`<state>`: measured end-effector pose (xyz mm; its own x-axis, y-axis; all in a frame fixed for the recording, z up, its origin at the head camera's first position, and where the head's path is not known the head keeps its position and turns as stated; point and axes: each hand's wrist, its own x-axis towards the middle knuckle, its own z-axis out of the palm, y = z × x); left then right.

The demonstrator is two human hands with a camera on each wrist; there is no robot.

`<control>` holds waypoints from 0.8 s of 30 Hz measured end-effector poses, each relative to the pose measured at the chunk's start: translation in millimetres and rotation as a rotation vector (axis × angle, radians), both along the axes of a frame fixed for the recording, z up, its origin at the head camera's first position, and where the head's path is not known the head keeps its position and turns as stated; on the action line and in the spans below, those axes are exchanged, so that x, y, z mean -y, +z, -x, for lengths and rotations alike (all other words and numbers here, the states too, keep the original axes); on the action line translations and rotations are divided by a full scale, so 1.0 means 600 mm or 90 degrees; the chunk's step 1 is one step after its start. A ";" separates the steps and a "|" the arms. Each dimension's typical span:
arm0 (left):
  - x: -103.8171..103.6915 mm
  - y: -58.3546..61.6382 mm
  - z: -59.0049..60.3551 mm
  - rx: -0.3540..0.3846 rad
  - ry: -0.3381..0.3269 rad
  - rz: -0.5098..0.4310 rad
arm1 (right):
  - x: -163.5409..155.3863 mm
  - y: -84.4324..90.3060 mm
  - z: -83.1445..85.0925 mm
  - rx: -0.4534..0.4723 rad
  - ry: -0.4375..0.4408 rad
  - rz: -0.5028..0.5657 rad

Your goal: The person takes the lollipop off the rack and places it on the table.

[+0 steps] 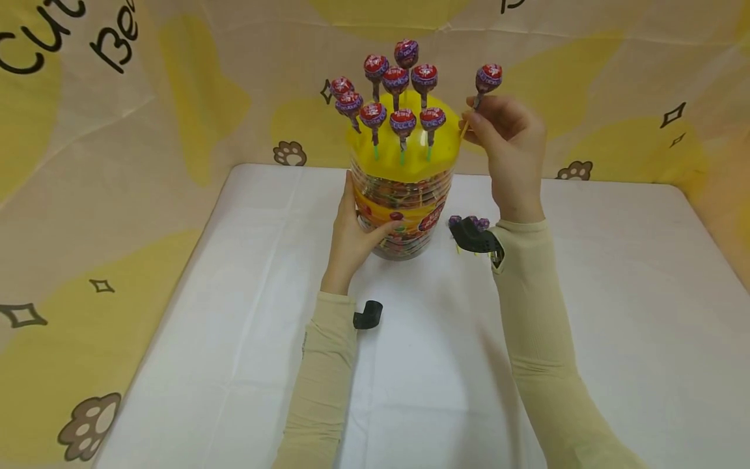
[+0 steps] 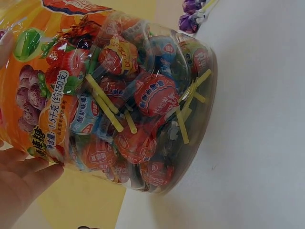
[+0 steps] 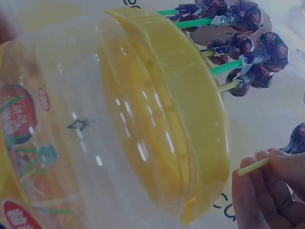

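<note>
A clear plastic jar (image 1: pixel 410 244) full of wrapped lollipops stands on the white table under a yellow domed lid (image 1: pixel 410 170). Several lollipops with red and purple wrappers (image 1: pixel 402 122) stick up from the lid by their sticks. My left hand (image 1: pixel 350 238) grips the jar's left side, thumb across the front label; in the left wrist view its fingers (image 2: pixel 35 179) lie against the label. Beside the lid on the right, my right hand (image 1: pixel 518 143) pinches one lollipop (image 1: pixel 489 78) by its pale yellow stick (image 3: pixel 255 167), candy end up. That stick's lower end appears apart from the lid in the right wrist view.
Several purple-wrapped lollipops (image 1: pixel 482 223) lie on the table (image 1: pixel 281 312) right of the jar, partly hidden by the right wrist's black camera mount (image 1: pixel 474 238). A yellow-patterned cloth backdrop (image 1: pixel 199 85) rises behind the table and along its left.
</note>
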<state>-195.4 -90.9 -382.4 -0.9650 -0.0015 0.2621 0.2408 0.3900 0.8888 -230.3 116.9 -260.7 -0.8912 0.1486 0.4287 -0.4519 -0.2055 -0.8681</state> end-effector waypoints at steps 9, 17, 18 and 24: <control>-0.002 0.002 0.000 0.003 -0.001 -0.001 | -0.028 -0.031 -0.020 0.022 -0.003 0.025; -0.001 0.002 -0.003 0.014 0.008 0.010 | -0.055 -0.068 -0.032 0.052 -0.020 0.050; -0.001 0.002 -0.002 0.015 0.008 0.010 | -0.058 -0.073 -0.033 0.055 -0.024 0.050; -0.001 0.001 -0.001 0.008 0.005 0.008 | -0.075 -0.097 -0.036 0.073 -0.041 0.046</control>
